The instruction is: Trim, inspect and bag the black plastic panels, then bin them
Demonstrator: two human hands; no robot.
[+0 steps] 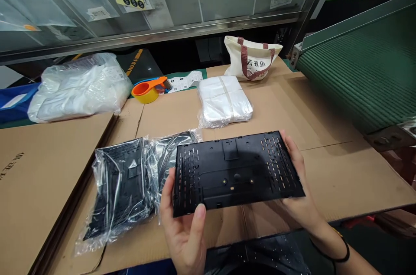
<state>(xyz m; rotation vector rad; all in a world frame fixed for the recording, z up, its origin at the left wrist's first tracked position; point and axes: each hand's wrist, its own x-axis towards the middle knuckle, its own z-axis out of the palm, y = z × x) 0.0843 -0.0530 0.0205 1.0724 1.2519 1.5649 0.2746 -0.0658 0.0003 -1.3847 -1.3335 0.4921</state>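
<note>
A black plastic panel (214,175) with rows of slots at both ends is held up, slightly tilted, above the cardboard. My left hand (185,231) grips its left end, thumb at the lower edge and fingers behind. At the right end my right hand (300,188) is closed around the edge, its fingers partly hidden behind the panel. Just left of the panel lies a similar black panel in a clear plastic bag (121,184). Another bagged black panel (165,153) sits beside it, partly covered by the held one.
Behind stand a stack of clear bags (224,99), an orange tape dispenser (149,90) and a cream tote bag (250,60). A green conveyor belt (364,62) rises at the right. Cardboard sheets (48,171) are stacked left, below a bulky plastic bag (81,88).
</note>
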